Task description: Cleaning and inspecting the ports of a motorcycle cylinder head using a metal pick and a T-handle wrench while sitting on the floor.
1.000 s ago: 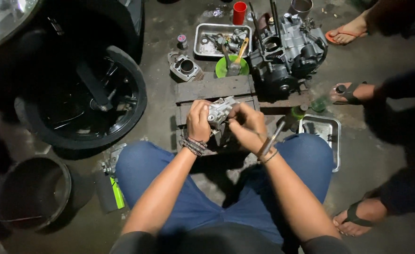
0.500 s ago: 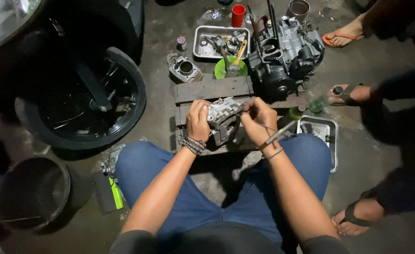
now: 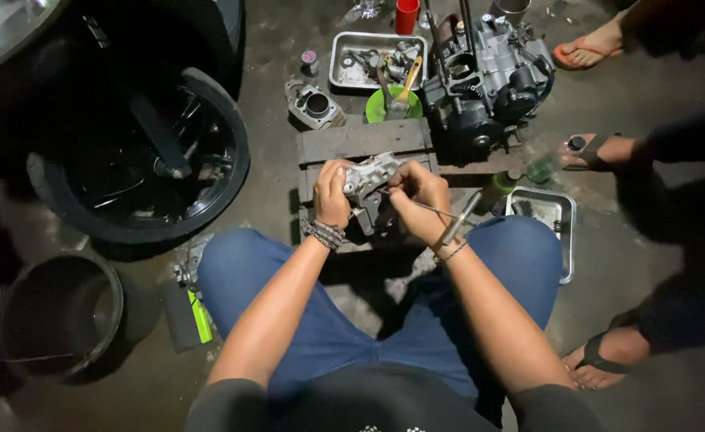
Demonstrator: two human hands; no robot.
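Observation:
I sit on the floor with my knees apart, in blue shorts. My left hand [image 3: 332, 192] grips the left side of a small grey metal engine part [image 3: 370, 178] held over a dark wooden block [image 3: 360, 140]. My right hand [image 3: 416, 192] is closed on the part's right side and also holds a thin metal tool [image 3: 458, 220] that sticks out toward my right knee. A beaded bracelet sits on my left wrist.
A motorcycle engine [image 3: 488, 72] stands behind the block. A metal tray of parts [image 3: 372, 60], a green bowl [image 3: 392, 104], a red cup [image 3: 407, 14] and a cylinder [image 3: 314, 104] lie nearby. A wheel [image 3: 140, 156] is at left, a bucket [image 3: 52, 312] lower left, another tray [image 3: 544, 220] right. Other people's sandalled feet [image 3: 600, 148] at right.
My hands and the metal part stay together over the block, shifting only slightly. The thin tool in my right hand now points further down and right.

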